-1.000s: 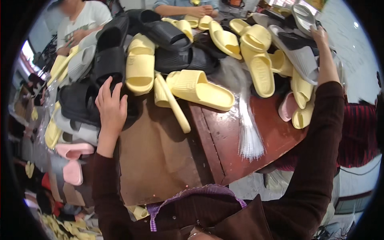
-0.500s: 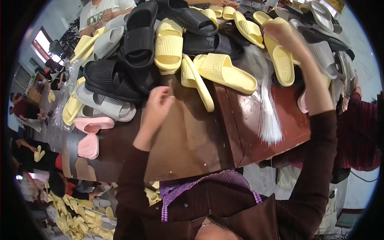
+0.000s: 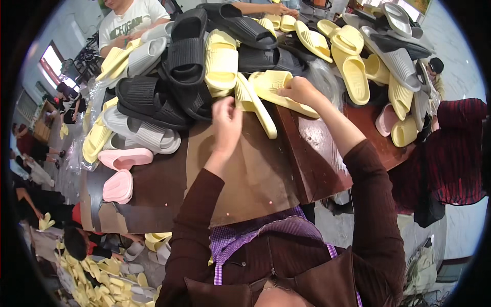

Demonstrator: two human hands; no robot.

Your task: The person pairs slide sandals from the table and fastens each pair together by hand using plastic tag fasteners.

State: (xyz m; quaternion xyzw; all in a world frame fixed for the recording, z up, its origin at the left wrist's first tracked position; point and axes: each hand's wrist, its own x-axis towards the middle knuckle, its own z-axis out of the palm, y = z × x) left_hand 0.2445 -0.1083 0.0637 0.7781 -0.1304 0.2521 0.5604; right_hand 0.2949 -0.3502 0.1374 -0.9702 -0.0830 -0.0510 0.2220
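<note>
My right hand [image 3: 303, 93] is closed on the strap edge of a yellow slide slipper [image 3: 266, 84] that lies at the front of the pile; its fingertips are partly hidden there. A second yellow slide [image 3: 255, 110] leans on its side just left of it, sole edge toward me. Beside that one is my left hand [image 3: 226, 123], fingers half curled and slightly apart, with nothing visible in them. Behind the left hand a yellow slide [image 3: 221, 61] stands upright against the heap, next to black slides [image 3: 185, 59].
Grey slides [image 3: 140, 128] and pink slides [image 3: 118, 185] lie at the table's left. A bundle of clear plastic strands [image 3: 325, 77] hangs over the red tabletop [image 3: 368, 120]. More yellow slides [image 3: 354, 77] are heaped at right. A person in a white shirt [image 3: 135, 23] stands across the table.
My right hand has come down and left from the far-right yellow slides to the front yellow slide. My left hand has moved right, closer to the leaning slide.
</note>
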